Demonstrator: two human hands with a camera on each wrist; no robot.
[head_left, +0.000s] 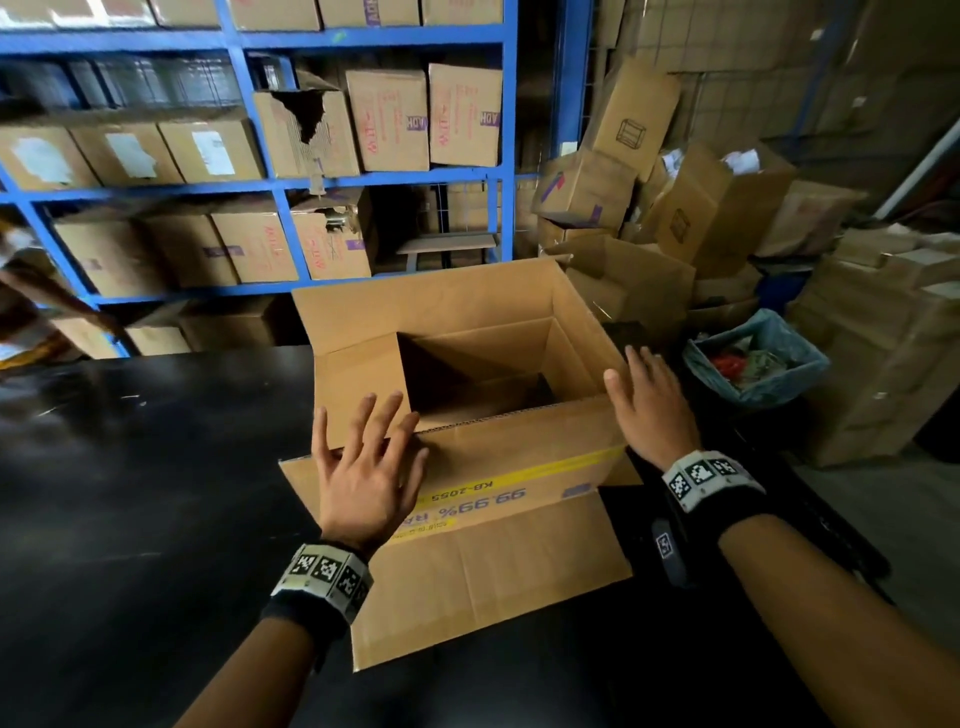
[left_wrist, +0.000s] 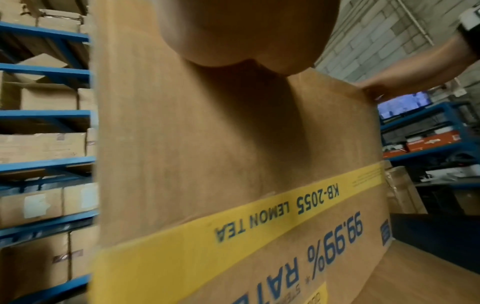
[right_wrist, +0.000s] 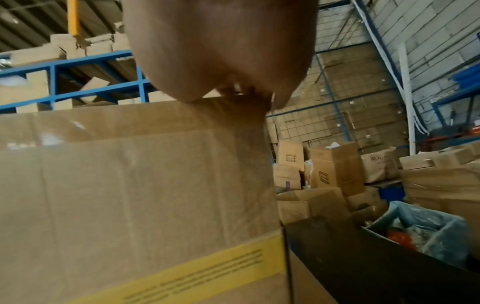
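Observation:
A large open cardboard box (head_left: 524, 452) with a yellow band and blue print stands on a black table (head_left: 130, 493). Its flaps are spread and the inside looks dark and empty. My left hand (head_left: 363, 457) hovers with fingers spread over the box's near left corner, close to or touching the top edge. My right hand (head_left: 649, 395) is open at the near right corner, fingers straight, beside the right flap. The left wrist view shows the box's printed side (left_wrist: 233, 164) and my right hand (left_wrist: 376, 86) at its far top corner. The right wrist view shows the box wall (right_wrist: 130, 185).
Blue shelving (head_left: 260, 187) full of cartons stands behind the table. A heap of loose cartons (head_left: 675, 208) lies at the back right. A bin with a blue liner (head_left: 758, 358) sits right of the table. Another person's arm (head_left: 31, 291) shows at the far left.

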